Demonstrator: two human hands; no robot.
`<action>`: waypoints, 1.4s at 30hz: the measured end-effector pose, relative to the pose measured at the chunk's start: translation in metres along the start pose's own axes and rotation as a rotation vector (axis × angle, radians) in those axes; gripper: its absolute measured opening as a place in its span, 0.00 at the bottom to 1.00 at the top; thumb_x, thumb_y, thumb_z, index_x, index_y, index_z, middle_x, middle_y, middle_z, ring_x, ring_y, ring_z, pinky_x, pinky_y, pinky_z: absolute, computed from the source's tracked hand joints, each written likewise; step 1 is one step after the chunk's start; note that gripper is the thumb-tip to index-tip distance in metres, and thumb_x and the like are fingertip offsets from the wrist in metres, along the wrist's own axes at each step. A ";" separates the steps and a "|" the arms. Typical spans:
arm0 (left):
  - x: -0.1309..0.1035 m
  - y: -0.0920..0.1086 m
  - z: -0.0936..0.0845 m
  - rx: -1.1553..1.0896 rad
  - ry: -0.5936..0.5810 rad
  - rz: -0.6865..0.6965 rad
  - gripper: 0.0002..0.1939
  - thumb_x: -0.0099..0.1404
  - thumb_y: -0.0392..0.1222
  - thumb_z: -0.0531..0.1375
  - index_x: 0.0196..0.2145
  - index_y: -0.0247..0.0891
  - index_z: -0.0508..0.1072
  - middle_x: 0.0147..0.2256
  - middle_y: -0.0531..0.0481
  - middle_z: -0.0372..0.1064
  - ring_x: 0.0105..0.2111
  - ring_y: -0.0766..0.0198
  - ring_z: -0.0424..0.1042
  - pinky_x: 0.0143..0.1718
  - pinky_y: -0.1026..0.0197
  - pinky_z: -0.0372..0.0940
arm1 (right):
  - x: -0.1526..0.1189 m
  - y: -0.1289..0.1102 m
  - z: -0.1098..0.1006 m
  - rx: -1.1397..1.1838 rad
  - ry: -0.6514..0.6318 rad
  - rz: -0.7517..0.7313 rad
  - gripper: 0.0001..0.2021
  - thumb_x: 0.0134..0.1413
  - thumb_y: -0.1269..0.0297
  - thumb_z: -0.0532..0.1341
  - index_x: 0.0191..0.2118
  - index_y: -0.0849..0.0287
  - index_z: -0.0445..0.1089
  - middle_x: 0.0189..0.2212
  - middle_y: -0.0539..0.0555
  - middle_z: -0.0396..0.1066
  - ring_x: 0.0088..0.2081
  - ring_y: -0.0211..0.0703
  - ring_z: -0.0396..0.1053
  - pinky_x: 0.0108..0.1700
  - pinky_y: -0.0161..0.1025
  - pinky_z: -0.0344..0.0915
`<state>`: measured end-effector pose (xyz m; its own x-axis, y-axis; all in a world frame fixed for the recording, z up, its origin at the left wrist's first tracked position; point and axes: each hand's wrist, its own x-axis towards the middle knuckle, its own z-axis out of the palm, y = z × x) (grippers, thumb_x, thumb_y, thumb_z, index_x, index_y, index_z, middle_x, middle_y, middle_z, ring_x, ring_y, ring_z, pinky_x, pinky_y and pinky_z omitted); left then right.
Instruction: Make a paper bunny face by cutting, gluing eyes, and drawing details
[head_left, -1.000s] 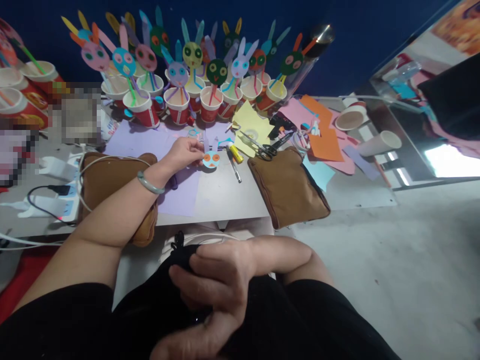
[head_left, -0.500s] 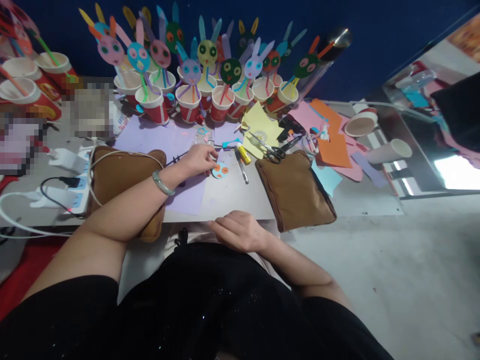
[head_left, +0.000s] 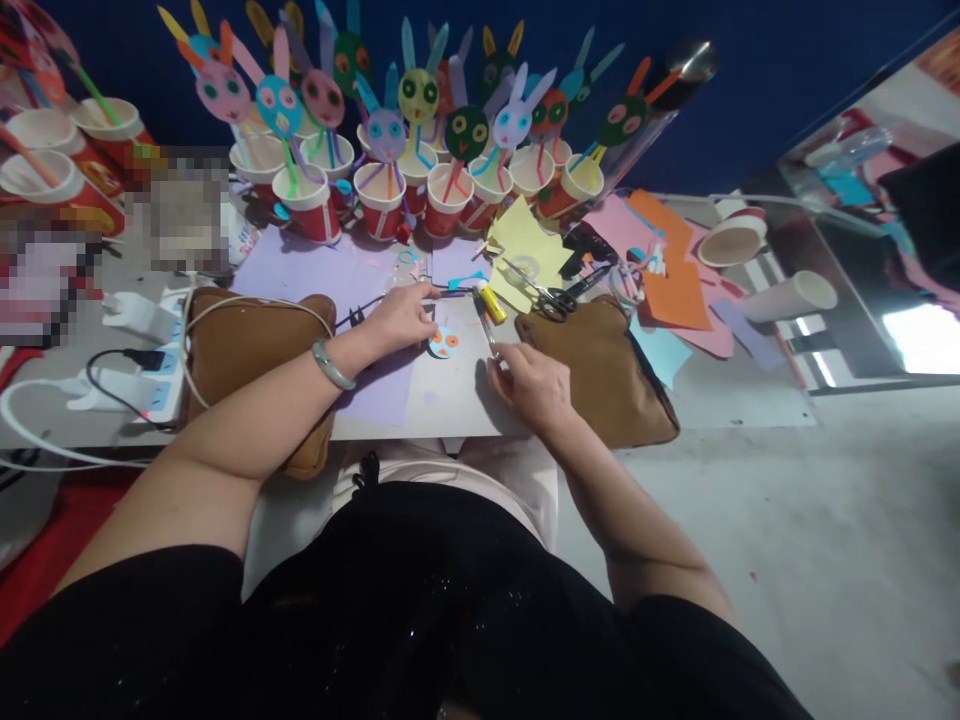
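A small light-blue paper face (head_left: 443, 342) with orange eyes lies on the table between my hands. My left hand (head_left: 405, 316), with a bangle at the wrist, is at the upper left edge of the face, its fingers closed; what they pinch is too small to make out. Over the table to the right, my right hand (head_left: 531, 382) has its curled fingertips at the lower end of a slim silver pen (head_left: 486, 328). Beside the pen lies a yellow glue stick (head_left: 491, 303). Purple paper (head_left: 379, 393) extends under my left wrist.
Red paper cups (head_left: 381, 205) holding paper rabbit heads stand along the back. Black scissors (head_left: 555, 300) lie near yellow paper (head_left: 529, 245). Brown pouches (head_left: 607, 375) (head_left: 247, 345) lie on both sides. A power strip (head_left: 163, 370) with cables is at left, orange paper (head_left: 679, 295) at right.
My right hand has moved from the table's front edge up and right to the pen. My left hand has stayed beside the blue face.
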<state>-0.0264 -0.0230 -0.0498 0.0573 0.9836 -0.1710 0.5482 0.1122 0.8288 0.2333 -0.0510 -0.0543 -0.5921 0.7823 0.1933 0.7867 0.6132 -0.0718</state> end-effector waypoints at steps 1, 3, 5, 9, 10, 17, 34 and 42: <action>0.000 0.000 0.000 0.015 0.011 0.008 0.32 0.54 0.27 0.66 0.58 0.33 0.76 0.19 0.60 0.72 0.21 0.63 0.73 0.31 0.62 0.66 | 0.010 0.000 -0.002 -0.018 -0.073 0.083 0.19 0.74 0.58 0.53 0.55 0.61 0.76 0.45 0.63 0.81 0.42 0.51 0.78 0.36 0.41 0.62; 0.000 -0.001 0.001 0.050 0.029 0.030 0.34 0.53 0.27 0.66 0.60 0.33 0.76 0.21 0.59 0.72 0.24 0.62 0.74 0.33 0.61 0.66 | 0.029 -0.002 -0.007 -0.044 -0.207 0.191 0.20 0.73 0.55 0.55 0.59 0.62 0.73 0.51 0.66 0.78 0.46 0.56 0.77 0.37 0.42 0.62; -0.001 -0.001 0.001 0.077 0.032 0.057 0.35 0.54 0.27 0.66 0.61 0.33 0.75 0.22 0.57 0.73 0.27 0.60 0.75 0.35 0.60 0.66 | 0.046 -0.007 -0.011 -0.055 -0.306 0.254 0.21 0.73 0.56 0.55 0.61 0.63 0.70 0.56 0.69 0.75 0.48 0.59 0.77 0.38 0.43 0.62; -0.003 0.001 0.000 0.118 0.024 0.102 0.34 0.53 0.28 0.66 0.59 0.36 0.78 0.22 0.57 0.70 0.28 0.59 0.74 0.38 0.59 0.67 | 0.064 -0.013 -0.013 -0.029 -0.387 0.290 0.20 0.71 0.66 0.51 0.64 0.62 0.66 0.58 0.69 0.74 0.46 0.59 0.76 0.40 0.44 0.63; -0.003 0.001 -0.001 0.125 0.024 0.108 0.34 0.53 0.28 0.67 0.58 0.36 0.78 0.22 0.57 0.69 0.28 0.58 0.74 0.39 0.58 0.67 | 0.065 -0.013 -0.013 -0.023 -0.393 0.289 0.21 0.69 0.68 0.51 0.63 0.63 0.65 0.57 0.69 0.75 0.45 0.58 0.75 0.40 0.45 0.63; 0.002 0.000 -0.011 0.251 0.037 0.095 0.21 0.59 0.34 0.65 0.51 0.36 0.82 0.22 0.55 0.68 0.29 0.58 0.72 0.40 0.57 0.65 | 0.044 0.001 -0.012 0.102 -0.303 0.104 0.24 0.63 0.67 0.54 0.63 0.59 0.71 0.50 0.64 0.78 0.41 0.54 0.74 0.40 0.44 0.65; -0.009 0.014 -0.035 0.230 -0.361 0.165 0.05 0.51 0.34 0.66 0.25 0.43 0.82 0.21 0.55 0.71 0.24 0.65 0.65 0.34 0.61 0.57 | 0.025 -0.023 0.020 1.201 0.290 0.294 0.21 0.65 0.36 0.62 0.38 0.50 0.65 0.17 0.41 0.62 0.15 0.36 0.59 0.21 0.38 0.65; -0.015 0.015 -0.045 0.261 -0.686 0.299 0.08 0.53 0.34 0.61 0.23 0.45 0.78 0.18 0.56 0.64 0.21 0.65 0.58 0.31 0.58 0.52 | 0.033 -0.028 0.032 0.988 0.184 0.264 0.12 0.62 0.54 0.62 0.43 0.55 0.73 0.29 0.52 0.80 0.25 0.42 0.75 0.31 0.43 0.74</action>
<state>-0.0562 -0.0292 -0.0107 0.6882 0.6505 -0.3214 0.6012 -0.2633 0.7545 0.1867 -0.0388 -0.0776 -0.3204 0.9270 0.1950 0.3449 0.3059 -0.8874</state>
